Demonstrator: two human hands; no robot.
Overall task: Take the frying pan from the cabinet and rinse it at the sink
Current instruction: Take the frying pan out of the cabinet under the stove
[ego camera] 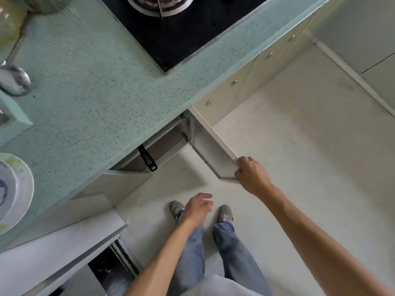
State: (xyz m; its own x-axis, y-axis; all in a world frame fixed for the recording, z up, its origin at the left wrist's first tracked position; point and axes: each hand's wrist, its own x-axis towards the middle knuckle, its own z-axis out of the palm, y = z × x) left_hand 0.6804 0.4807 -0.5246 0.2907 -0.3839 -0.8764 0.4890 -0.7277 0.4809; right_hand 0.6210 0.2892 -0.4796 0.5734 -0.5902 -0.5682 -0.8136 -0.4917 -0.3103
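Observation:
A black pan handle (147, 158) sticks out of the open cabinet (162, 144) under the green countertop; the pan's body is hidden beneath the counter. My right hand (252, 176) grips the outer edge of the white cabinet door (213, 150), which stands swung out over the floor. My left hand (198, 207) hovers over the floor below the cabinet opening, fingers relaxed and holding nothing. The sink is out of view.
The speckled green countertop (102, 82) carries a black stove (181, 33), a metal ladle (15, 79) at the left and stacked plates (12, 189) at the left edge. A second cabinet door (64, 248) stands open at lower left. My feet are on the pale floor (299, 146).

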